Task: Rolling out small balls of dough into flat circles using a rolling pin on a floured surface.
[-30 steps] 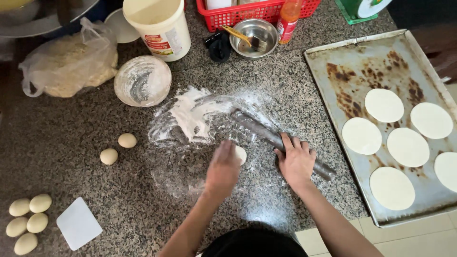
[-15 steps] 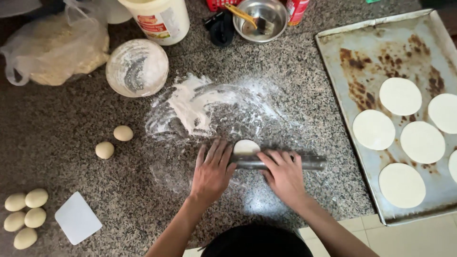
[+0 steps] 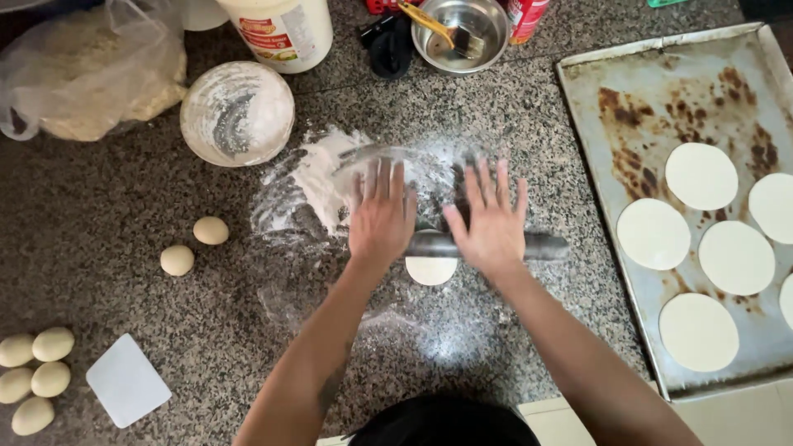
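Observation:
Both my hands press flat on a dark rolling pin point(image 3: 541, 245) that lies across the floured patch of the granite counter point(image 3: 124, 248). My left hand point(image 3: 382, 215) covers the pin's left part with fingers spread. My right hand point(image 3: 491, 221) rests on its middle, fingers apart. A small pale dough disc point(image 3: 431, 270) peeks out from under the pin, between my wrists. Loose white flour point(image 3: 314, 177) is smeared just beyond my fingertips.
A stained baking tray point(image 3: 636, 99) at the right holds several flat dough rounds point(image 3: 700, 175). Two dough balls point(image 3: 194, 245) lie to the left; several more point(image 3: 37, 367) and a white scraper point(image 3: 128, 390) sit at the lower left. A floured bowl point(image 3: 237, 111), plastic bag point(image 3: 91, 74), tub point(image 3: 277, 29) and steel bowl point(image 3: 462, 33) line the back.
My hands have slid forward over the rolling pin, palms now flat and fingers stretched out. The pin has rolled away from me, over the dough disc, which now shows on its near side.

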